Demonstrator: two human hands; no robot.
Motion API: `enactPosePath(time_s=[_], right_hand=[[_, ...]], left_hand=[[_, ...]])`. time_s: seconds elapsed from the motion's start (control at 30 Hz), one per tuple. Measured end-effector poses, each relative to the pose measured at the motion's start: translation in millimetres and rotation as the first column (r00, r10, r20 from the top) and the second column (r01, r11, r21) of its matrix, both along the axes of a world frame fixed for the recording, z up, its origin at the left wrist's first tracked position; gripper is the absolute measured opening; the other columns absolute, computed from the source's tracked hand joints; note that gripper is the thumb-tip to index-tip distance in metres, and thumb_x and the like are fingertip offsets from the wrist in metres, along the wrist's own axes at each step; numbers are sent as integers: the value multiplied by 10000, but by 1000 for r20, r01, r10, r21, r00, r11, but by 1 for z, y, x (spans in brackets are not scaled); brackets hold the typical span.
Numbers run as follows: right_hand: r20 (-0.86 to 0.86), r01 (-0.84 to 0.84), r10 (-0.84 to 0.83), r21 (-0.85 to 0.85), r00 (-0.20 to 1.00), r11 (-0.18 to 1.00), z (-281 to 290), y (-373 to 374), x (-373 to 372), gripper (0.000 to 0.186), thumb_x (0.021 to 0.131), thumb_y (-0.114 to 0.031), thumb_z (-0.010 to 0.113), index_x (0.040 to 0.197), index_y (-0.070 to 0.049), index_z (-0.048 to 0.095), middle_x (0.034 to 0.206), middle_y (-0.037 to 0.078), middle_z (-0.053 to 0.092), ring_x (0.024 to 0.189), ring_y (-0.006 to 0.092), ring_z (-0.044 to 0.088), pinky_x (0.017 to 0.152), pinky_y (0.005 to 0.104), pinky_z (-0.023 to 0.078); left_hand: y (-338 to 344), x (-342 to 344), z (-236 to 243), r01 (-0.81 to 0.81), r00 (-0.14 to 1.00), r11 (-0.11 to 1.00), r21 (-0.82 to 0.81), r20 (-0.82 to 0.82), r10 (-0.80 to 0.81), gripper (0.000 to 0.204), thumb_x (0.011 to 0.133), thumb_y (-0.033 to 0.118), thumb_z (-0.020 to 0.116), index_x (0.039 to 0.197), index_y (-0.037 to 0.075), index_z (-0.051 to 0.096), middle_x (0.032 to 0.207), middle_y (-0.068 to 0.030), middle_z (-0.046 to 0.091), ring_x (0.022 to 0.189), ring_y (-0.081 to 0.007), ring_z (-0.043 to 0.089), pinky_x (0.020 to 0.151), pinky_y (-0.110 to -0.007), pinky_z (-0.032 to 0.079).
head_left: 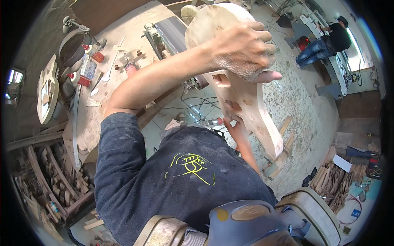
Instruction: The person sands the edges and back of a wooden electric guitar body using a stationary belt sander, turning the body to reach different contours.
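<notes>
I hold an unfinished pale wooden guitar body (250,102) up in front of me, tilted on edge. My left hand (245,50), dusted with sawdust, is clamped over its upper part, the arm reaching in from the left. My right hand (236,123) grips its lower edge from underneath, fingers pressed against the wood. Just behind the body sits a belt sander (174,30) with a dark belt on the workbench.
The dusty workbench (119,82) carries red-capped bottles (95,54), wood strips and a guitar-shaped template (47,90) at its left. Wood offcuts pile at lower left (53,184) and lower right (332,180). Another person (328,41) stands at a machine far right. A respirator (254,221) fills the bottom edge.
</notes>
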State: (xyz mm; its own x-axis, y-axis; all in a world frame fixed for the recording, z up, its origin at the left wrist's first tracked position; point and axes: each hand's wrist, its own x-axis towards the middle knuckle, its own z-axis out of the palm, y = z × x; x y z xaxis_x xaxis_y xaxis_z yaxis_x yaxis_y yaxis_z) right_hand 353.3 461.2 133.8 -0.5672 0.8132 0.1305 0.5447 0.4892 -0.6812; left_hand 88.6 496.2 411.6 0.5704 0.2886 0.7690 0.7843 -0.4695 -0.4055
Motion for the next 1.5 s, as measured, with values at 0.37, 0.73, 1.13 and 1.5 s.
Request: enactPosePath(time_s=[0.37, 0.73, 1.13, 1.5], right_hand=[[148, -138, 86, 383, 985, 914, 78, -14, 51, 594, 788, -379, 824, 1216, -2, 656, 1147, 201, 669, 1085, 372, 644, 925, 450, 511], [164, -166, 125, 272, 979, 948, 197, -21, 69, 473, 752, -224, 849, 1099, 27, 648, 927, 189, 709, 818, 319, 712, 736, 378, 554], [164, -230, 166, 562, 972, 795, 303, 0, 30, 447, 678, -295, 821, 991, 5, 714, 765, 130, 692, 615, 252, 675, 599, 319, 528], [51, -228, 240, 548, 969, 805, 373, 32, -23, 457, 731, -371, 778, 943, 26, 695, 672, 38, 630, 555, 70, 564, 524, 207, 415]], left_hand=[[0, -22, 12, -125, 973, 992, 20, 196, 119, 547, 939, 578, 529, 633, 171, 728, 701, 32, 696, 709, -155, 681, 641, -288, 557], [8, -70, 30, 19, 761, 921, -390, 603, 240, 425, 939, 398, 579, 706, 63, 699, 760, -143, 710, 763, -360, 700, 683, -434, 544], [49, -135, -19, 170, 386, 914, -370, 878, 283, 654, 981, 506, 517, 633, -36, 626, 547, -192, 543, 536, -235, 550, 616, -427, 448], [87, -141, -98, 311, 20, 950, -22, 1000, 16, 361, 1018, 275, 562, 792, 17, 671, 647, 27, 546, 596, -53, 469, 529, -267, 387]])
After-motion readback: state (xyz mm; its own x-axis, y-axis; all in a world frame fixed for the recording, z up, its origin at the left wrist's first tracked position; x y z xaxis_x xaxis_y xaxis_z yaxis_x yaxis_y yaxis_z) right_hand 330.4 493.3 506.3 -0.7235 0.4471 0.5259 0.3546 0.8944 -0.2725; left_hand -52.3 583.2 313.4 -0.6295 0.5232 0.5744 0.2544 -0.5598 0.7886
